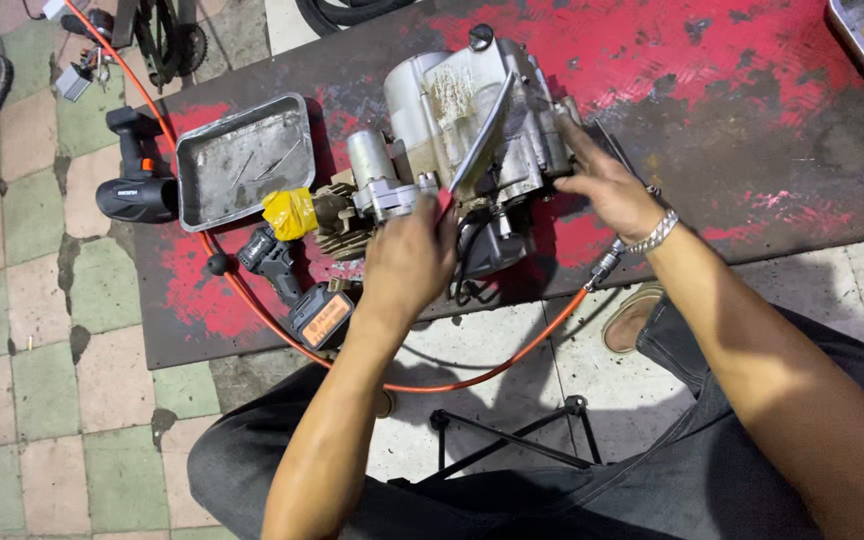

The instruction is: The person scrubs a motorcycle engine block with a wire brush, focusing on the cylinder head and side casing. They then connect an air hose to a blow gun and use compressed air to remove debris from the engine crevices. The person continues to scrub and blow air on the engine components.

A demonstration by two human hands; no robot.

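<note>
A small grey motorcycle engine lies on a worn red and black mat on the tiled floor. My left hand grips the red handle of a flat metal scraper blade that is laid against the engine's side cover. My right hand, with a metal bracelet at the wrist, rests on the right side of the engine and steadies it. The finned cylinder sticks out at the engine's left, with a yellow rag beside it.
A metal tray sits left of the engine. A cordless power tool lies on the mat's near edge, another on the tiles. An orange air hose loops across the floor. A folding stand lies by my knees.
</note>
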